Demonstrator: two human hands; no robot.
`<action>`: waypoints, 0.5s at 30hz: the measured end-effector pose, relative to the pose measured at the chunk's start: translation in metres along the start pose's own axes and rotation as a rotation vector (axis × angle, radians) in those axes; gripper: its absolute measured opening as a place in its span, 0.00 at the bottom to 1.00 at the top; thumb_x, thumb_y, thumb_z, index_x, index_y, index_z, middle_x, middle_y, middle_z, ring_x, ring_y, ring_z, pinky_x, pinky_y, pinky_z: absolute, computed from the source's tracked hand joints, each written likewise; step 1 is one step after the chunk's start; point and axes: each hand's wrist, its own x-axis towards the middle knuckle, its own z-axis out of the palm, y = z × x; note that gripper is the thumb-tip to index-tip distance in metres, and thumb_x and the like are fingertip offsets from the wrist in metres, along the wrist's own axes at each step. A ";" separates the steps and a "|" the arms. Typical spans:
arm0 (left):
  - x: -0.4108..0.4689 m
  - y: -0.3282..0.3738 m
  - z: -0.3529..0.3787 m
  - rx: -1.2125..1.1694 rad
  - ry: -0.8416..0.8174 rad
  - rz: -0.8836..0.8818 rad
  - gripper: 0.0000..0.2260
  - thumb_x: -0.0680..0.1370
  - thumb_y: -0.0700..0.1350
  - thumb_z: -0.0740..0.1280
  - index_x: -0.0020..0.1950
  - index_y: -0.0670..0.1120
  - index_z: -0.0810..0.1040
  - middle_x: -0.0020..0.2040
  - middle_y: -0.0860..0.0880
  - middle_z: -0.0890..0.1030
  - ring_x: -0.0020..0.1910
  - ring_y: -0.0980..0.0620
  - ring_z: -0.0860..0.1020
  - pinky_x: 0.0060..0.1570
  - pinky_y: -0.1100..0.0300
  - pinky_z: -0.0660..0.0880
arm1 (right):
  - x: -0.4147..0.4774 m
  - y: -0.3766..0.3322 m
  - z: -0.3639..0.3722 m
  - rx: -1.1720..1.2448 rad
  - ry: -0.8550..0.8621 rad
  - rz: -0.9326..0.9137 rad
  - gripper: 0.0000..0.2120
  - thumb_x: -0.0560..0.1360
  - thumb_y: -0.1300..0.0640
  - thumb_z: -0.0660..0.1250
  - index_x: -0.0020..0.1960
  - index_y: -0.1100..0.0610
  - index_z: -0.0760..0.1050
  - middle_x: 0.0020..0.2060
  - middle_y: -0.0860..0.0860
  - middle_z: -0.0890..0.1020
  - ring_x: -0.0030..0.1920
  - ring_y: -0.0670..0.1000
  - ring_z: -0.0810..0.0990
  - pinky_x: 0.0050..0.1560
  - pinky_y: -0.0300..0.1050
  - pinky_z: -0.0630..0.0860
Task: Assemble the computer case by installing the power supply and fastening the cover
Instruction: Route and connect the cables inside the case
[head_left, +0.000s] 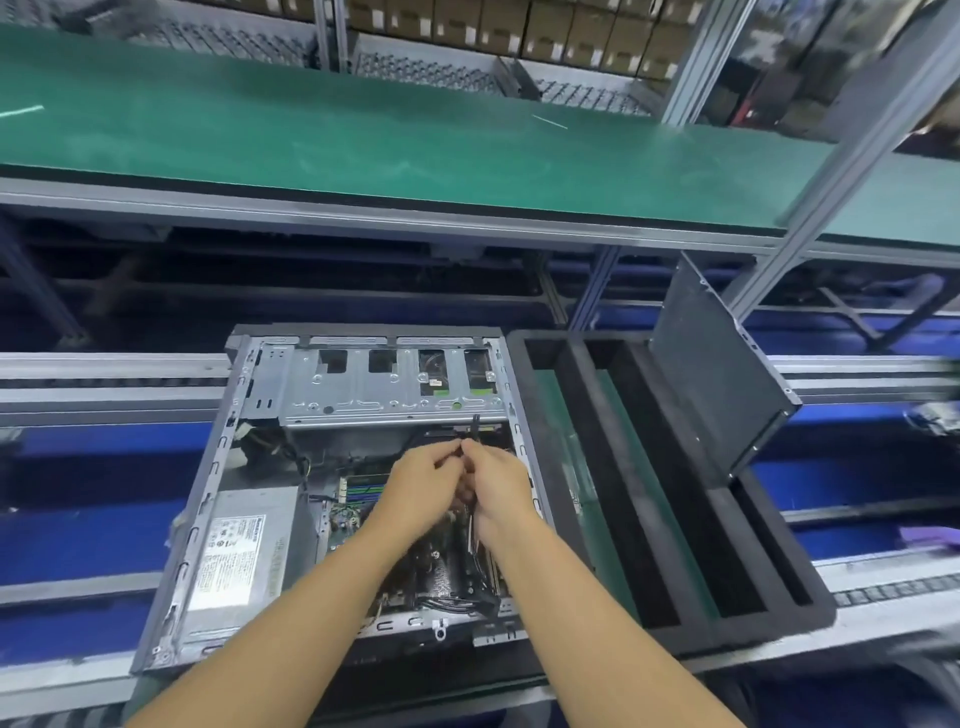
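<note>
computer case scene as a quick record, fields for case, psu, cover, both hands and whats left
case: computer case lies open, interior up
psu: power supply seated in its near-left corner
cover: side cover off, leaning in the foam tray at right
left: left hand pinches a thin black cable
right: right hand pinches the same cable
remaining: cover not yet fastened
</note>
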 end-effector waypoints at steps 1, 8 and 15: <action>0.002 0.001 -0.003 -0.203 -0.019 -0.107 0.10 0.80 0.43 0.64 0.48 0.45 0.85 0.39 0.46 0.85 0.34 0.55 0.82 0.38 0.56 0.82 | 0.000 0.000 0.001 0.002 -0.006 -0.018 0.13 0.83 0.62 0.64 0.39 0.59 0.73 0.28 0.52 0.74 0.25 0.48 0.71 0.25 0.40 0.68; 0.012 -0.002 -0.011 -0.539 -0.056 -0.358 0.04 0.79 0.35 0.68 0.48 0.38 0.83 0.40 0.42 0.85 0.35 0.51 0.83 0.33 0.59 0.80 | 0.002 0.006 0.006 0.049 0.066 0.011 0.06 0.84 0.61 0.64 0.50 0.60 0.79 0.29 0.50 0.79 0.23 0.45 0.75 0.22 0.38 0.72; 0.015 -0.007 0.013 -0.478 0.083 -0.376 0.03 0.73 0.37 0.76 0.46 0.42 0.86 0.42 0.43 0.86 0.38 0.47 0.82 0.38 0.53 0.78 | 0.002 0.015 0.009 0.043 0.208 -0.023 0.15 0.84 0.60 0.63 0.70 0.54 0.74 0.57 0.56 0.82 0.36 0.52 0.78 0.35 0.42 0.76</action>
